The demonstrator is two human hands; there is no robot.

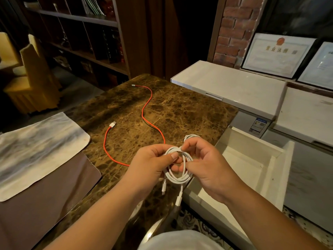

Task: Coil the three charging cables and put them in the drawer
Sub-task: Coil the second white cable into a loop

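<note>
A white charging cable (177,178) is wound into a small coil between both hands, above the table's front right edge. My left hand (153,165) grips the coil's left side with thumb on top. My right hand (207,165) pinches the strands at the coil's top and right. Two white plug ends dangle below the coil. Another white coil (191,137) lies on the table just behind my right hand, partly hidden. A red cable (144,112) lies uncoiled across the marble table (189,109). The white drawer (252,163) stands open to the right.
A grey-white cloth (36,150) lies on a brown mat (45,199) at the left. White chest cabinets (230,83) stand behind the drawer, with framed certificates (277,55) above. Dark shelves (81,33) fill the back left.
</note>
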